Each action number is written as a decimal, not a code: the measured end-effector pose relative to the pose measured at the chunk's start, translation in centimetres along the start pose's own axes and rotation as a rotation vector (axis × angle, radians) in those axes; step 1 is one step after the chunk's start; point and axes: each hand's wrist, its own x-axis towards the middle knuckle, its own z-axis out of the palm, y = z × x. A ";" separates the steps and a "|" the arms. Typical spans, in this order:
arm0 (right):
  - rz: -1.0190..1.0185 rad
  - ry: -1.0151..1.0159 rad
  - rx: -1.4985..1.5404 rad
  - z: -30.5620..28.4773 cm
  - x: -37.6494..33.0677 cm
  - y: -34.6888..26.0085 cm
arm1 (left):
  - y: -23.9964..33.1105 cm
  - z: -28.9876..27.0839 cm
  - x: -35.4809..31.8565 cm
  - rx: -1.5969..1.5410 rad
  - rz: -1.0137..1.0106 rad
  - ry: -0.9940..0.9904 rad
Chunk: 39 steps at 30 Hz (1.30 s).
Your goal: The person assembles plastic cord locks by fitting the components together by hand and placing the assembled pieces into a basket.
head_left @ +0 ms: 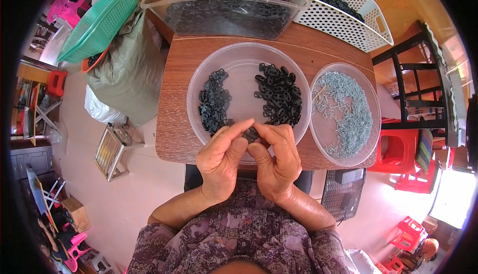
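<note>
My left hand and my right hand meet fingertip to fingertip over the near rim of a clear round tray. Together they pinch a small black plastic part. Two heaps of the same black parts lie in the tray, one at the left and one at the right. To the right, a second clear round tray holds several small silvery metal pins.
The trays rest on a small brown wooden table. At its far edge stand a clear bin of black parts and a white slotted basket. A green basket tops a grey sack at left. Red stools stand at right.
</note>
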 end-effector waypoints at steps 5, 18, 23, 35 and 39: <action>-0.031 0.003 -0.007 0.2 0.0 0.2 | 0.2 0.1 -0.3 -0.078 -0.096 0.036; 0.000 -0.057 0.072 0.1 0.4 -0.4 | 0.4 -0.2 -0.2 -0.159 -0.057 0.042; -0.019 -0.037 0.062 0.1 0.3 -0.2 | 0.4 -0.4 -0.3 -0.162 -0.098 0.022; 0.018 -0.083 0.069 -0.7 0.4 -0.3 | 1.3 -0.2 -0.3 -0.078 -0.099 0.037; 0.107 -0.046 0.123 -1.1 0.4 -0.6 | 1.4 -0.1 -0.4 0.020 -0.078 0.037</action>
